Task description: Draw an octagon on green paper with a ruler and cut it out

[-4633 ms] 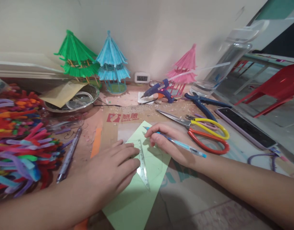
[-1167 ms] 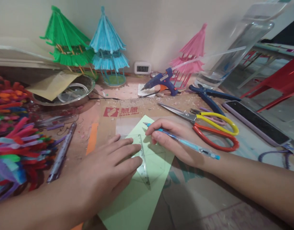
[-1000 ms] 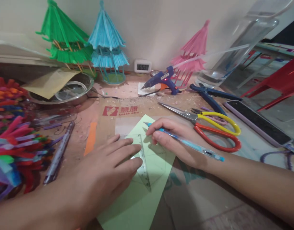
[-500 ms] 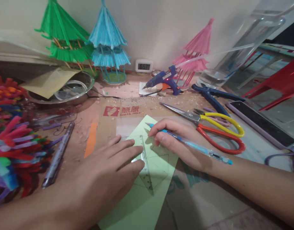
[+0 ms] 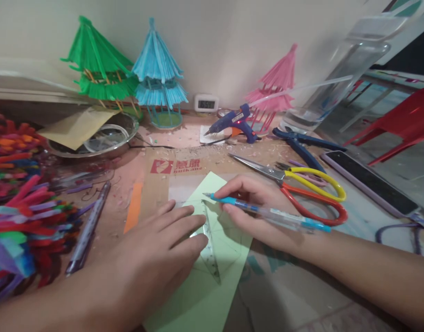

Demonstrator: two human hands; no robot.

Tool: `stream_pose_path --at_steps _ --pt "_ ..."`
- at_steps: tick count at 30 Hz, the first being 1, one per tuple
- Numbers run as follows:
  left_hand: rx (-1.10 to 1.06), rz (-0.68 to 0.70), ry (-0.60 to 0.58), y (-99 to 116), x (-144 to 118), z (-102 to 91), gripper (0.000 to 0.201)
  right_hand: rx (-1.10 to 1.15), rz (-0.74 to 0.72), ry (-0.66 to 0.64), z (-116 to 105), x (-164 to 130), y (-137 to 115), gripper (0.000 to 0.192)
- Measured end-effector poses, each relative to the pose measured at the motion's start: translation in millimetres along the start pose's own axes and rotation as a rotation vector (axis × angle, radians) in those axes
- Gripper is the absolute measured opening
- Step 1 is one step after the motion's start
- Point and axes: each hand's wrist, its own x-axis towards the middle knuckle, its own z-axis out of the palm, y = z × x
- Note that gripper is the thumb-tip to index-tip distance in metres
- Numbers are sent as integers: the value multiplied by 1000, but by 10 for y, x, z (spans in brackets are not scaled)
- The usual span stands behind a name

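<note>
The left hand (image 5: 156,251) lies flat, fingers spread, pinning a clear set square (image 5: 208,244) onto the green paper (image 5: 212,281) at the table's near middle. Several pencil lines already cross the sheet. The right hand (image 5: 253,210) pinches a blue mechanical pencil (image 5: 267,213), its tip at the square's far corner; the figure looks unfinished.

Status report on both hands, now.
Left hand flat on clear ruler over green paper. Right hand gripping blue pen. Scissors beside.
</note>
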Motion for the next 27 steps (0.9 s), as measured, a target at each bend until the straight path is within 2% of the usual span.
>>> stream_pose_path --at_steps 3,7,20,27 --pt "5 1 16 -7 14 2 33 -71 -11 2 -20 19 0 2" --pt "12 -4 19 -4 44 9 34 -62 -42 -27 -38 39 -23 8" --pt "14 -8 21 0 52 -30 33 4 44 -71 -13 61 -24 8" --pt "20 -10 17 10 33 -13 35 -5 15 -64 -8 62 -37 9"
